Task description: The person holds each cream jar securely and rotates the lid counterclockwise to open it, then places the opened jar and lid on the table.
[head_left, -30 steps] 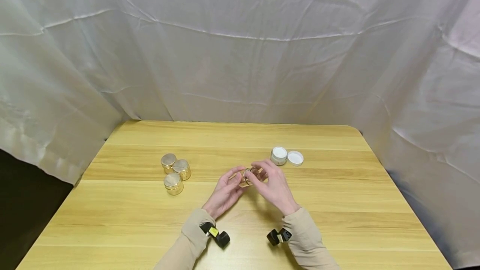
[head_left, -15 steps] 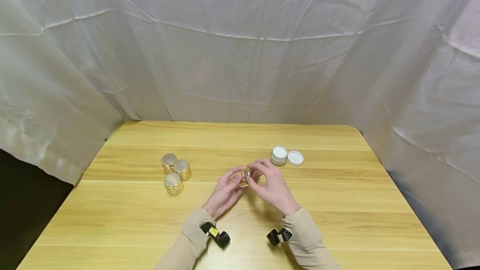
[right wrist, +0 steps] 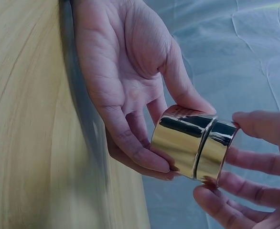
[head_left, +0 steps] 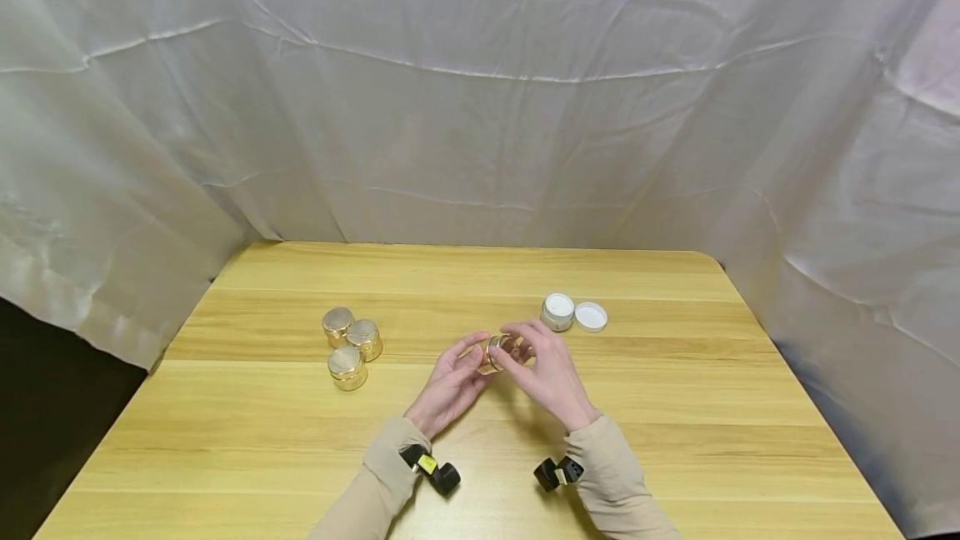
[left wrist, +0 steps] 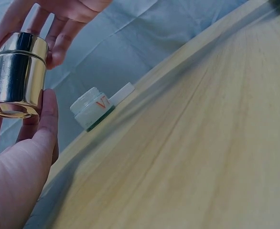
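Note:
A shiny gold jar (head_left: 492, 358) is held in the air between both hands, over the middle of the table. My left hand (head_left: 447, 390) grips the jar's body (right wrist: 178, 136) with thumb on one side and fingers on the other. At the other end, the right hand (head_left: 551, 373) pinches the gold lid (right wrist: 217, 151) by its rim between thumb and fingertips. A thin dark seam runs between lid and body in the right wrist view. The jar's inside is hidden.
Several things stand around: three gold jars (head_left: 347, 367) with lids on at the left, close together. Back right, an open white jar (left wrist: 93, 110) shows a white top, with a white lid (head_left: 591, 317) lying beside it. A pale curtain (head_left: 480, 132) hangs behind the table (head_left: 675, 440).
The right hand's fingers turned round the lid and drew in half a second ago; now they are spread back much as at first. The left hand and the jar's body stay in place.

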Motion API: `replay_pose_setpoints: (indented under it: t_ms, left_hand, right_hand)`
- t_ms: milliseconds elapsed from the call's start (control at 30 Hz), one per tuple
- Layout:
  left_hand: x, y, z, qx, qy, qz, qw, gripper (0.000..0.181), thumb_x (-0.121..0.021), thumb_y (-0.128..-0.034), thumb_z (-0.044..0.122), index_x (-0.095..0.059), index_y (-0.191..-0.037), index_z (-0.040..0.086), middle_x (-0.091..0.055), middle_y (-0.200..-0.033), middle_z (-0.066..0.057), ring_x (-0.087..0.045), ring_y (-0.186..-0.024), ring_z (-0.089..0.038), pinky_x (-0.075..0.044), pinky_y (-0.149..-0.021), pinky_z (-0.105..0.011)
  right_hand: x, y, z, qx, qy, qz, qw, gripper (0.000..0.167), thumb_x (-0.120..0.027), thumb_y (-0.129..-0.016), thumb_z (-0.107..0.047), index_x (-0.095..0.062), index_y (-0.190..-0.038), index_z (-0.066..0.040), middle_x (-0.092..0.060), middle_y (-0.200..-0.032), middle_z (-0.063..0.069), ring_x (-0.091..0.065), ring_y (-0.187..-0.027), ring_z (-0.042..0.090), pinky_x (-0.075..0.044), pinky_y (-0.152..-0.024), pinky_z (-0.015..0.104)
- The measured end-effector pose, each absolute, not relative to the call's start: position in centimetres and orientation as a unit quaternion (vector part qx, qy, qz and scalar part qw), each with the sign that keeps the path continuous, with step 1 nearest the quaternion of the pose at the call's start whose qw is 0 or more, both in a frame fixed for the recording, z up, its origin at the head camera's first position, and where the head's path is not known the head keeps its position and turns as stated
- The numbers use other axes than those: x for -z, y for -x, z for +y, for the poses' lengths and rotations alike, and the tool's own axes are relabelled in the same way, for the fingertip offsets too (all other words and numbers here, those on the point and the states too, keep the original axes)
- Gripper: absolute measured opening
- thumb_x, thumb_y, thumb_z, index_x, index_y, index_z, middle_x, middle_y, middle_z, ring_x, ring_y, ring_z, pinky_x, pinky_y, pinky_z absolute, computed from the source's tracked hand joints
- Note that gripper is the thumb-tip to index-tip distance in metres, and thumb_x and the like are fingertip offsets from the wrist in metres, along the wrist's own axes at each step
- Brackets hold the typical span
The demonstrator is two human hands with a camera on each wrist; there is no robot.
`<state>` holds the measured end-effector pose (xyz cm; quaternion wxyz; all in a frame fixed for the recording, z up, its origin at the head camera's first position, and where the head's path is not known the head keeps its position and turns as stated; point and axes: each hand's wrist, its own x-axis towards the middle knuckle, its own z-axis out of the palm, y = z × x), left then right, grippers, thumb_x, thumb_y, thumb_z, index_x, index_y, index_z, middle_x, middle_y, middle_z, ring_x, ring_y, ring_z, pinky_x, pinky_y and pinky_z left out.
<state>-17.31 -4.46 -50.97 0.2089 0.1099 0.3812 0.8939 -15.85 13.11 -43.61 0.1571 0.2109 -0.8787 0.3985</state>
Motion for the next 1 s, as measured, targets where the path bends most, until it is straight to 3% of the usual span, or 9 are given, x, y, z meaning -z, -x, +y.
replay_pose_setpoints:
  t_ms: [267, 467, 667, 1000]
  left_hand:
    - [50.84, 17.31, -4.52, -0.894, -0.101, 0.385, 0.206, 0.019, -0.053, -0.1033, 0.017, -0.059, -0.121, 0.019, -0.065, -0.119, 0.004, -0.063, -0.105, -0.007, -0.054, -0.098, -0.02]
    - [50.61, 17.2, -4.46, -0.894, -0.109, 0.384, 0.206, 0.019, -0.054, -0.103, 0.017, -0.057, -0.122, 0.019, -0.065, -0.108, 0.007, -0.063, -0.102, -0.006, -0.054, -0.099, -0.023]
    - [50.62, 17.16, -4.46, -0.893, -0.11, 0.385, 0.206, 0.02, -0.055, -0.1023, 0.018, -0.057, -0.122, 0.019, -0.065, -0.109, 0.007, -0.064, -0.104, -0.007, -0.054, -0.101, -0.025]
    - [51.0, 17.38, -4.52, -0.892, -0.121, 0.383, 0.207, 0.02, -0.052, -0.1038, 0.016, -0.058, -0.123, 0.019, -0.065, -0.118, 0.005, -0.064, -0.107, -0.007, -0.054, -0.1, -0.024]
  right_hand:
    - [43.57, 15.88, 13.28, -0.385, -0.246, -0.877, 0.151, 0.035, -0.079, -0.084, -0.014, -0.07, -0.116, -0.004, -0.07, -0.109, 0.009, -0.07, -0.087, 0.021, -0.061, -0.082, 0.04]
    - [43.58, 15.86, 13.12, -0.394, -0.218, -0.88, 0.15, 0.038, -0.078, -0.088, -0.024, -0.069, -0.116, -0.001, -0.069, -0.105, 0.012, -0.069, -0.08, 0.023, -0.062, -0.073, 0.034]
    - [43.52, 15.86, 13.07, -0.391, -0.209, -0.881, 0.168, 0.035, -0.08, -0.085, -0.022, -0.071, -0.111, 0.0, -0.071, -0.096, 0.014, -0.068, -0.072, 0.022, -0.061, -0.063, 0.029]
    - [43.62, 15.88, 13.28, -0.378, -0.229, -0.883, 0.156, 0.035, -0.079, -0.084, -0.019, -0.071, -0.114, -0.004, -0.071, -0.106, 0.01, -0.069, -0.082, 0.021, -0.061, -0.074, 0.033]
